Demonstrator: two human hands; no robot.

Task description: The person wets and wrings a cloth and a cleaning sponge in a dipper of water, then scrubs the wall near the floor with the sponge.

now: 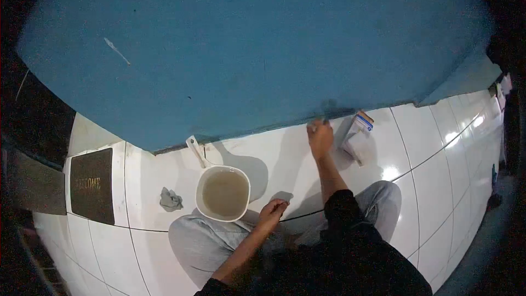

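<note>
My right hand point(320, 138) reaches to the foot of the blue wall point(263, 49), fingers closed at the wall's lower edge. Something small and greyish seems to be at its fingertips, too blurred to name. A dark smudge marks the wall just above. My left hand point(272, 214) hovers near my knee with its fingers curled together; whatever they hold, if anything, is hidden. To its left stands a white water dipper point(247, 194) holding cloudy water, its handle pointing to the wall. A whitish packet with a blue label point(359, 140) lies right of my right hand.
A crumpled grey cloth point(171, 200) lies on the white tiled floor point(150, 178), left of the dipper. Farther left is a dark welcome doormat point(92, 186). My bent legs in grey trousers point(205, 241) flank the working area. The wall steps at the right.
</note>
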